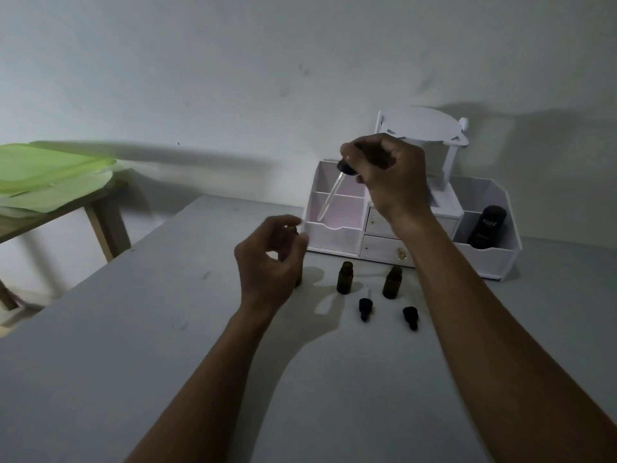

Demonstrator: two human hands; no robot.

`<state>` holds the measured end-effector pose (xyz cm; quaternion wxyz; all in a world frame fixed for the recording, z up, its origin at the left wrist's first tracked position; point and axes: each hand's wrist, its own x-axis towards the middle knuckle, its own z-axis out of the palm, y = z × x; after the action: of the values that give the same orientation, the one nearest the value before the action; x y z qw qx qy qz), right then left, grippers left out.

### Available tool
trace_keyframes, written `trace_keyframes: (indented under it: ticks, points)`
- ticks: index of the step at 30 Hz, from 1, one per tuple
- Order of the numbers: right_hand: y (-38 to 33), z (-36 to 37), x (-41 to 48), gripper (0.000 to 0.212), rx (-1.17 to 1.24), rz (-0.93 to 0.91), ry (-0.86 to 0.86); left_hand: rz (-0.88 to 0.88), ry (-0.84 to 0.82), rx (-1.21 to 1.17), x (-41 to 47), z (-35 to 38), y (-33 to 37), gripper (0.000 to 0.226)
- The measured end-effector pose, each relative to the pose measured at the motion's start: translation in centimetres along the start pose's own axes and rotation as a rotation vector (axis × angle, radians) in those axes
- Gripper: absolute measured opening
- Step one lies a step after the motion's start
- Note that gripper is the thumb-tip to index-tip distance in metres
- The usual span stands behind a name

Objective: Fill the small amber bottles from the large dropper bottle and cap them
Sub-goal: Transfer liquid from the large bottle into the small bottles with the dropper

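The table point(133, 362) looked matt grey, smooth with faint scuffs. Two small bottles point(345, 278) at its twelve o'clock side were amber glass, dully glossy; the loose caps point(365, 309) beside them seemed black rubber and plastic. The dropper point(329, 195) showed a clear glass tube under a black collar. The organizer point(334, 235) at one o'clock looked like smooth white painted board. At nine o'clock, a bare wood side table point(100, 222) carried pale green sheets point(50, 175).

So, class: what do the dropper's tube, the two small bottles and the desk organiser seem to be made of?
Dropper tube: clear glass or plastic, since the organiser shows through it.
Small bottles: amber glass by the look, dark brown and slightly see-through.
Organiser: white painted board or plastic, with flat matte panels and cut edges.
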<state>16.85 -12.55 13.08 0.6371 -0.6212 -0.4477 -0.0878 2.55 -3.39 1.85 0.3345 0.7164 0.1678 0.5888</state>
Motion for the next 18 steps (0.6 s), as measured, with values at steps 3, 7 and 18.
trace_keyframes:
  ticks: [3, 7, 18]
  points:
    - [0.7, -1.9, -0.6, 0.015, 0.004, 0.023, 0.022, -0.051, -0.136, -0.057, -1.3, 1.8, 0.6, 0.01]
    - [1.9, -3.6, -1.4, 0.014, -0.002, 0.076, 0.03, -0.272, -0.381, -0.026, -2.5, 4.0, 0.1, 0.033]
    - [4.0, -3.8, -2.3, 0.01, -0.016, 0.187, -0.047, -0.554, -0.543, -0.032, -3.3, 5.8, -0.8, 0.051]
